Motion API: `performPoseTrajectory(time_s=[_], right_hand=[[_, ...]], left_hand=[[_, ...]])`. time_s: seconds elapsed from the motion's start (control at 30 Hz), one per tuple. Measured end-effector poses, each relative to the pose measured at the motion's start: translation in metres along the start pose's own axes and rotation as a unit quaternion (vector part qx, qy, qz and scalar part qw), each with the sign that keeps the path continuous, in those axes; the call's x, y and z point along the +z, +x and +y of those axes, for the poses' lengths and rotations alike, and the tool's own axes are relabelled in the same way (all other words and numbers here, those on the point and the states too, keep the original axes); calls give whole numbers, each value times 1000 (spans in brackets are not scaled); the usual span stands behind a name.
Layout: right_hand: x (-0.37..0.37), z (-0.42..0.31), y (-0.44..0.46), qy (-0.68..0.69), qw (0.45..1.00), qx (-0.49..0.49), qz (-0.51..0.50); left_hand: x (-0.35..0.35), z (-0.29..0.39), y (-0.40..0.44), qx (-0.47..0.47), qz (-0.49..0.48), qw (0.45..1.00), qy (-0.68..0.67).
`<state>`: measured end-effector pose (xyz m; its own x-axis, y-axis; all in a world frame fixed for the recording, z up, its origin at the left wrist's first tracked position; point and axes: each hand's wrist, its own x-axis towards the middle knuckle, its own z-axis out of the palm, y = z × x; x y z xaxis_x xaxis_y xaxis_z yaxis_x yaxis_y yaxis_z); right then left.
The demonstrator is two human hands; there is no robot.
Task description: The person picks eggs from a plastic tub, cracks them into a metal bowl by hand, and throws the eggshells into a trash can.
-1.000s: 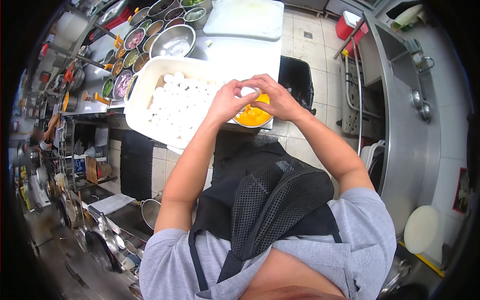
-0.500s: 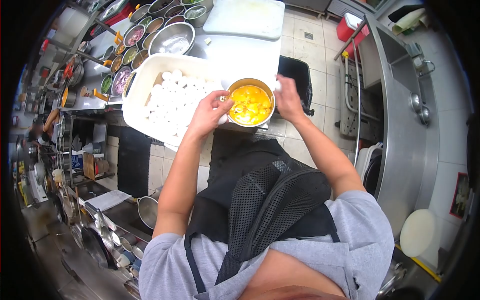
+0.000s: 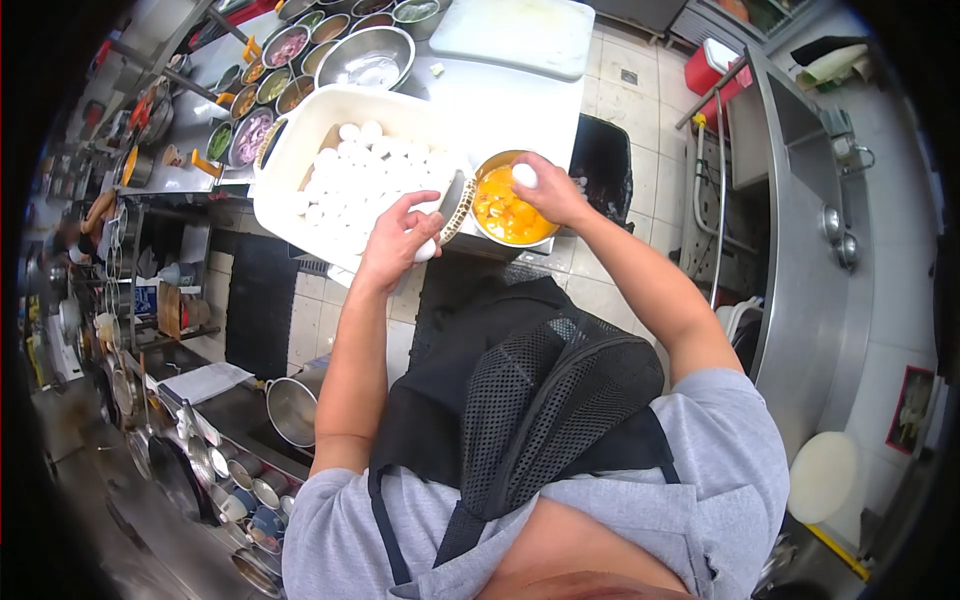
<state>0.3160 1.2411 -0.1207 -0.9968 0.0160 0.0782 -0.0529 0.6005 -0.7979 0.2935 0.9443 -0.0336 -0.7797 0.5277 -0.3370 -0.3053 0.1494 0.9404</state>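
A round metal bowl (image 3: 490,222) holds yellow yolks and raw egg (image 3: 508,208). Over its upper right part, my right hand (image 3: 548,188) is closed around a white egg (image 3: 524,176). My left hand (image 3: 397,240) is left of the bowl, over the near right side of a large white tub (image 3: 275,205). A second egg (image 3: 425,251) is tucked in its lower fingers, while its thumb and forefinger are apart. Many loose white eggs (image 3: 375,170) fill the tub. A woven, patterned handle (image 3: 458,213) stands between my left hand and the bowl.
A black bin (image 3: 604,160) stands just beyond the table's right edge. Behind the tub are an empty-looking steel bowl (image 3: 366,62), a white cutting board (image 3: 515,35) and several ingredient containers (image 3: 252,135). A metal sink counter (image 3: 800,250) runs along the right.
My right hand has come left from beside the bowl's rim to above the yolks, an egg in its fingers. My left hand has drawn back from the bowl's left rim.
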Motion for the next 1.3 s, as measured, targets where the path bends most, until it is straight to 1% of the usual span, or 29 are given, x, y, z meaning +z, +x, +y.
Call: performPoseTrajectory(time_s=[0.07, 0.13, 0.3, 0.37, 0.5, 0.6, 0.67, 0.7, 0.73, 0.77, 0.8, 0.83, 0.9, 0.93, 0.97, 1.0, 1.03, 1.07, 1.1, 1.13, 1.17, 1.2, 1.23, 1.27, 1.3], right_hand=[[11, -3, 3, -90, 996, 13, -16], [13, -10, 4, -112, 993, 10, -27], [9, -26, 6, -173, 983, 4, -54], [2, -40, 4, -213, 973, 45, -69], [-2, -41, 4, -228, 970, 62, -50], [-5, -38, 4, -218, 973, 63, -30], [-15, -45, 2, -186, 978, 91, -15], [-21, -43, 2, -185, 978, 92, -14], [-29, -38, 2, -142, 987, 68, 41], [-39, -32, 1, -99, 989, 44, 96], [-49, -27, 2, -103, 983, 26, 149], [-59, -13, 4, -93, 979, 15, 180], [-82, 9, 5, -200, 962, 63, 177], [-87, 16, 3, -196, 962, 66, 178], [-91, 22, 0, -299, 931, 137, 160], [-93, 25, 0, -397, 884, 205, 140], [-93, 21, -1, -394, 885, 203, 142], [-92, 16, -4, -310, 936, 99, 136], [-89, 7, -11, -217, 968, -6, 123], [-80, -20, -17, -115, 989, -48, 76], [-74, -51, -26, -57, 997, -59, 10], [-63, -66, -32, -30, 996, -84, -25], [-57, -74, -33, -5, 992, -108, -59], [-52, -70, -32, -3, 992, -112, -61], [-45, -60, -33, 16, 994, -92, -62]], left_hand=[[-5, -3, -4, 2, 1, 1000, -14], [-11, -4, -9, -11, 16, 999, -26], [-33, -21, -12, -2, 27, 999, -35], [-36, -23, -13, 1, 30, 999, -40], [-39, -21, -12, 9, 38, 998, -56], [-41, -28, -4, 14, 42, 996, -74], [-41, -32, 0, 18, 44, 996, -81], [-37, -31, 1, 14, 79, 993, -88], [-34, -29, 2, 11, 114, 989, -94], [-33, -29, 4, 11, 113, 989, -92], [-33, -31, 6, 22, 109, 989, -101], [-32, -31, 8, 33, 106, 988, -109], [-29, -29, 15, 39, 97, 990, -95], [-25, -28, 18, 43, 88, 992, -83], [-21, -28, 20, 40, 88, 992, -80], [-15, -26, 24, 36, 80, 993, -78], [-6, -20, 28, 35, 74, 994, -77], [8, -15, 33, 54, 94, 992, -69], [25, -4, 35, 43, 96, 994, -29], [40, 3, 37, 29, 99, 995, 11], [49, -14, 54, 45, 71, 996, -3], [59, -10, 61, 39, 42, 997, 49], [70, -23, 75, 65, 68, 987, 127], [81, -20, 80, 64, 56, 988, 132], [88, -16, 81, 63, 42, 988, 136]])
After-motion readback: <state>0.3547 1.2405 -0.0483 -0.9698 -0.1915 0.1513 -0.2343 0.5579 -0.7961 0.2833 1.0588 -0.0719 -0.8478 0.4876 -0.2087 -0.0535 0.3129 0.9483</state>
